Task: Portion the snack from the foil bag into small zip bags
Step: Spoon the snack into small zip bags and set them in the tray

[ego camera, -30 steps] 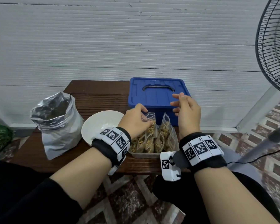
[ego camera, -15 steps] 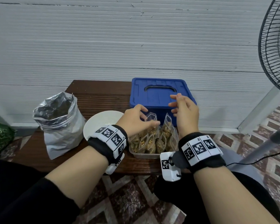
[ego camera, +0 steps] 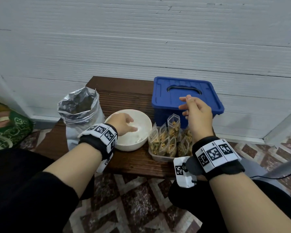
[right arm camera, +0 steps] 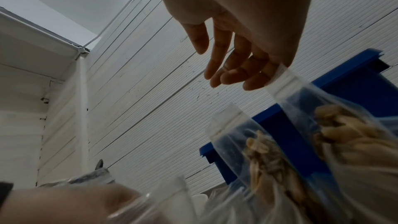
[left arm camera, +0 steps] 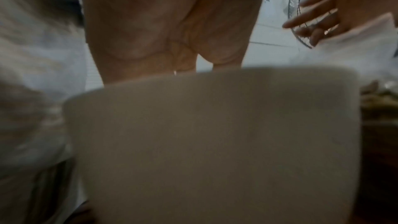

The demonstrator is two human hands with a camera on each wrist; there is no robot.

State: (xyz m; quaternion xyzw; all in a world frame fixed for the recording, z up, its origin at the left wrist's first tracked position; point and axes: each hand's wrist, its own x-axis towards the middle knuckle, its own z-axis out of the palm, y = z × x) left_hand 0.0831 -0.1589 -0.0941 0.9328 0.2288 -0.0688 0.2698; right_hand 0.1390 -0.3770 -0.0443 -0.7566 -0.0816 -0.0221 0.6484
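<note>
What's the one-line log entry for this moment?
left hand: reaching into white bowl | right hand: open, above filled zip bags | foil bag: open

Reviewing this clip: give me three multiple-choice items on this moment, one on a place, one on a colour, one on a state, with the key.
1. Where does the left hand reach?
A. into the white bowl
B. into the foil bag
C. onto the blue box

2. What colour is the lidded box behind the filled zip bags?
A. green
B. blue
C. red

3. How is the foil bag?
A. sealed flat
B. lying tipped over
C. standing open at the top

Key: 1 A, its fingers lie inside the bowl's rim; 2 B, lid and walls are blue; 3 C, its mouth gapes upward on the wooden table.
</note>
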